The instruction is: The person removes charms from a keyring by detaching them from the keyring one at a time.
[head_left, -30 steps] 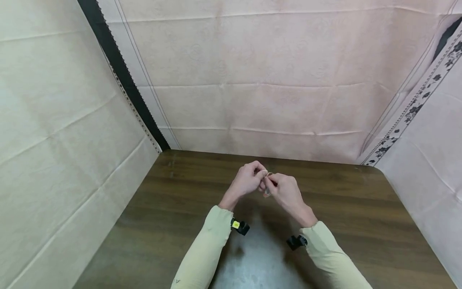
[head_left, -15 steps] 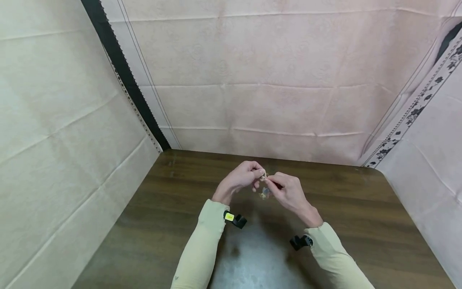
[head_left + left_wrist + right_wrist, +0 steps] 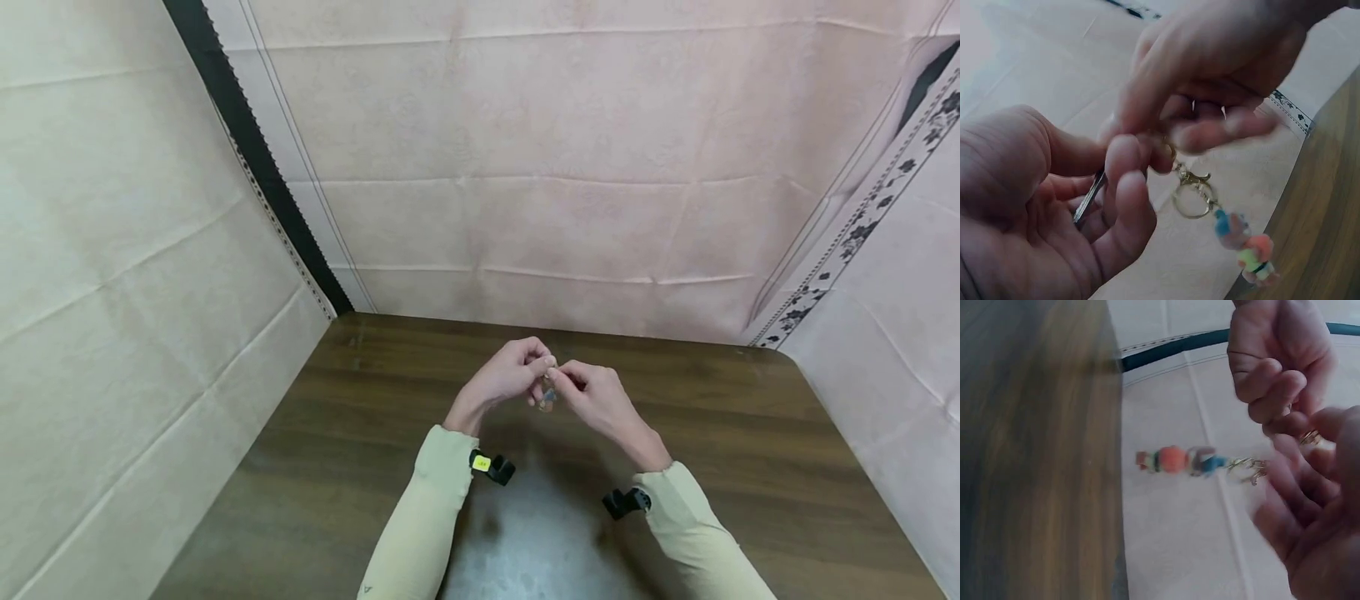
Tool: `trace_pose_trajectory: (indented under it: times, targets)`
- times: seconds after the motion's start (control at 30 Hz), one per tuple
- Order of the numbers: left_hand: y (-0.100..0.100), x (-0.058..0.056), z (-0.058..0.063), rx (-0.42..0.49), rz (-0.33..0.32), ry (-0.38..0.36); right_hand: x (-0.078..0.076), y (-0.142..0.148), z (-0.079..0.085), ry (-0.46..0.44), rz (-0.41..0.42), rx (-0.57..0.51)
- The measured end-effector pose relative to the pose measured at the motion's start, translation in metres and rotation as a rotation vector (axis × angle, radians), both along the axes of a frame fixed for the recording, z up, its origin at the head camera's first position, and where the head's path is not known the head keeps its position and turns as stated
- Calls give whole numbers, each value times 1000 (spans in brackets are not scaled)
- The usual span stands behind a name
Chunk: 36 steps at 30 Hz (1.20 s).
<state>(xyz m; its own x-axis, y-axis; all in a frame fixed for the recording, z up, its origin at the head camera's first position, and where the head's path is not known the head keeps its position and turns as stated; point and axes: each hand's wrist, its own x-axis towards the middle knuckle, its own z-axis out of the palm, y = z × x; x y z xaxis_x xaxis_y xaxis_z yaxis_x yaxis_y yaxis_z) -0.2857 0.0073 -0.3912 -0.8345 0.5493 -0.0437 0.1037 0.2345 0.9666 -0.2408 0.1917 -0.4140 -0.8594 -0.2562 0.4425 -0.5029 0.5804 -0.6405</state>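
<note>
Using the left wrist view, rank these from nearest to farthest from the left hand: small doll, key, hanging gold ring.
From the left hand:
1. Key: between its fingers.
2. Hanging gold ring: beyond its fingertips, toward the picture's right.
3. Small doll: farther right and lower, at the dangling end.

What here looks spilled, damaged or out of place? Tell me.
Nothing stands out. The blue, orange and yellow figurine dangles from a round gold-coloured metal ring, as a charm would. The pale cloth backdrop is creased, and the whitish patch on the brown wood-grain table looks like glare.
</note>
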Motion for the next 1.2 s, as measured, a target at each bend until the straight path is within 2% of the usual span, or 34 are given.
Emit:
trace_pose_trajectory:
  times: [0.1,0.2,0.3,0.4,0.5,0.63,0.73,0.8,0.93,1.07,1.13,1.2]
  targets:
    - [2,4,1,-42,-28,53,2,1,6,-66,-29,14]
    - [4,6,1,-85,-24,98,4,2,9,-192,-43,-57]
    - [5,7,0,-116,-11,125,5,2,8,-249,-61,-113]
    - [4,6,-2,-98,-32,107,6,1,7,-193,-68,-131]
    - [3,5,-4,-22,-63,72,8,0,6,-108,-63,-157]
    - [5,4,-6,71,-67,111,10,-2,6,-22,-54,-221]
    - [6,4,-7,124,-53,132,14,-5,8,-5,-41,-266]
    - [6,3,-8,192,-53,75,20,-8,12,-4,-7,-299]
    - [6,2,-9,325,-48,-111,29,-13,22,11,72,-372]
    - [8,2,-7,363,-20,-245,30,-13,22,29,116,-432]
    - [10,2,-6,371,-13,-290,28,-10,18,11,130,-454]
    - [11,4,-4,351,-14,-264,22,-5,13,-53,147,-463]
